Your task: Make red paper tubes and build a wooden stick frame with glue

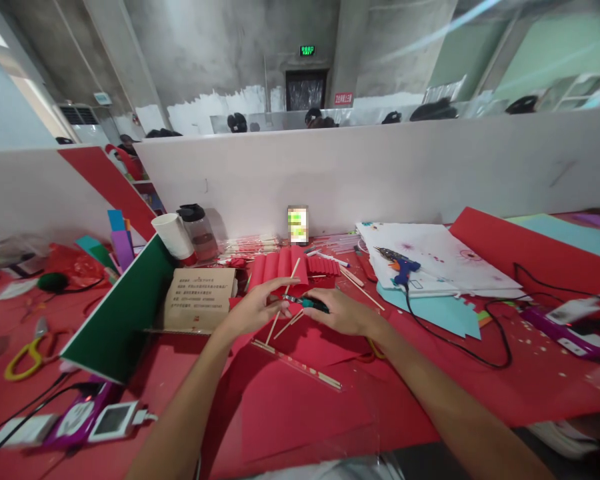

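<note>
At 12 o'clock on table (173,363), thin stick (273,327) is apparently pinched by L hand (253,308); pliers (308,303) are gripped in R hand (343,310). Poss. hazard: L fingertips could be nipped, being v. close to pliers' nose.

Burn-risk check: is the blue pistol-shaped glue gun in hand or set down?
Set down: the glue gun lies on stacked white printed sheets; the right hand, apart from it, holds green-handled metal pliers.

The tool handle (316,305) is teal and black, the sticks (273,327) cream, the paper (305,413) red, the glue gun (406,268) blue.
</note>
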Tool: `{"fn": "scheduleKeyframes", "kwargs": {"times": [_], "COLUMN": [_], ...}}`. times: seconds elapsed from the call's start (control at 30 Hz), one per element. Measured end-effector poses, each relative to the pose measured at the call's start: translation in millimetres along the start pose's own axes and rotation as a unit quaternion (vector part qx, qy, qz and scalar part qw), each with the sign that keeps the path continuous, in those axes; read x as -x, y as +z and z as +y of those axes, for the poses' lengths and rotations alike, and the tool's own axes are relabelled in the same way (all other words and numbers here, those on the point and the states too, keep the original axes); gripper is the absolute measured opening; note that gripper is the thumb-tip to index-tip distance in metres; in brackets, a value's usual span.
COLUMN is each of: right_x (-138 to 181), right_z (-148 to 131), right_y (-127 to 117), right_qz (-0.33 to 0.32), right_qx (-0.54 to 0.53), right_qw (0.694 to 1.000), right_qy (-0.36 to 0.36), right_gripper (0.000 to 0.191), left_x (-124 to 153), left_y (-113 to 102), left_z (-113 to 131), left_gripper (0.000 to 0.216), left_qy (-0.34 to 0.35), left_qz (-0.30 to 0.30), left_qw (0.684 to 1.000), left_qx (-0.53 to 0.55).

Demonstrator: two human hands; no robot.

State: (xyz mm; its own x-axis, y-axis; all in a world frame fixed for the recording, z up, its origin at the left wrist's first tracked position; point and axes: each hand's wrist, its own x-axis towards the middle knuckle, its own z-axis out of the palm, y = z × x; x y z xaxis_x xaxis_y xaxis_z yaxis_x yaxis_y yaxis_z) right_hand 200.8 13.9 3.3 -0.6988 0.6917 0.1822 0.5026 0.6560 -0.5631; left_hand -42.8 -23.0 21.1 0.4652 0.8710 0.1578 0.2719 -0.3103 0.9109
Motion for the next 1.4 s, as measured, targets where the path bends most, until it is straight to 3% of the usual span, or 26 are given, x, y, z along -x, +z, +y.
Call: {"fn": "scheduleKeyframes", "kwargs": {"times": [0.4, 1.13, 1.27, 1.4], "right_x": [0, -9, -13, -13], "right_z": [-9, 7, 4, 6], "right_y": [3, 16, 18, 6], "right_qz": [-0.015, 0.005, 0.033, 0.0], "right_qx": [0.05, 0.126, 0.122, 0.123], "right_qw": [0.999, 0.992, 0.992, 0.992], "right_qy": [0.007, 0.023, 0.03, 0.016], "right_gripper": [0.04, 0.041, 0.04, 0.043], "left_x": [-1, -3, -4, -5], "left_y": [-3, -2, -3, -7], "left_z": [-3, -14, -12, -10], "left_gripper": [0.053, 0.06, 0.061, 0.06], "left_qy": [-0.016, -0.009, -0.012, 0.003], "left_qz": [-0.007, -0.025, -0.001, 0.02], "left_qw": [1.0, 1.0, 1.0, 1.0], "left_qx": [0.021, 0.009, 0.003, -0.024]}}
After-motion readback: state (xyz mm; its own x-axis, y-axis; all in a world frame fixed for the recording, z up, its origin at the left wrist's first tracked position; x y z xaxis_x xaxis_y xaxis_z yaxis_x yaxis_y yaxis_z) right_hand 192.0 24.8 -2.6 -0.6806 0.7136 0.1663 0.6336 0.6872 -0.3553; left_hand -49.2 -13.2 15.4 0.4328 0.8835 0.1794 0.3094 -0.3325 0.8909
